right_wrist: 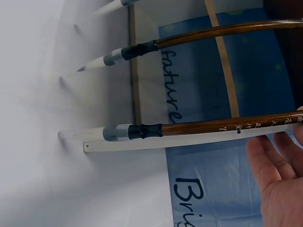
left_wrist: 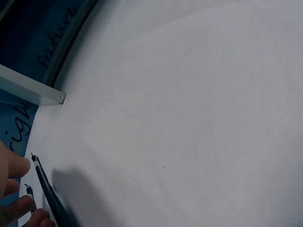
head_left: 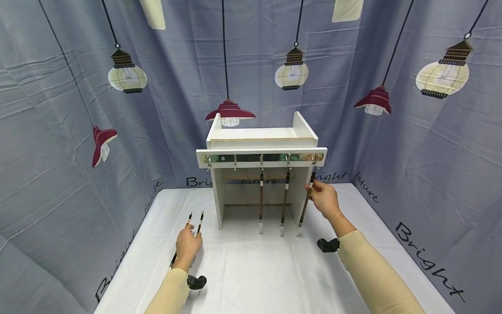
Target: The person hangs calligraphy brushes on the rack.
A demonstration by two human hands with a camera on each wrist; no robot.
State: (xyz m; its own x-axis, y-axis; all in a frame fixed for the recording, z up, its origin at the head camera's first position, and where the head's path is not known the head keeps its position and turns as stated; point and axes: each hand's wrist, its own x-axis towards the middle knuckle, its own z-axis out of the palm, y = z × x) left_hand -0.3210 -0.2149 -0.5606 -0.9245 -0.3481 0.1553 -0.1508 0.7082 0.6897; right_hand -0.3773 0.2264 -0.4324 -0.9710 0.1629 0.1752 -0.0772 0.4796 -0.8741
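A white rack [head_left: 260, 139] stands at the back of the white table [head_left: 255, 270], with a rail of hooks [head_left: 235, 158] across its front. Three brown calligraphy brushes hang from it, bristles down. My right hand [head_left: 313, 186] pinches the upper handle of the rightmost brush [head_left: 306, 207]. In the right wrist view that brush [right_wrist: 199, 127] passes my fingertips [right_wrist: 299, 130], with my palm [right_wrist: 279, 184] below it. My left hand [head_left: 190, 237] lies on two more brushes [head_left: 201, 218] on the table left of the rack, fingers [left_wrist: 14, 165] curled round their ends [left_wrist: 45, 187].
The two left hooks [head_left: 209, 162] hold nothing. The rack's side panel [left_wrist: 33, 90] stands close to the left hand. Grey-blue curtains [head_left: 431, 152] printed with lamps close in the table on three sides. The table's front half is bare white cloth.
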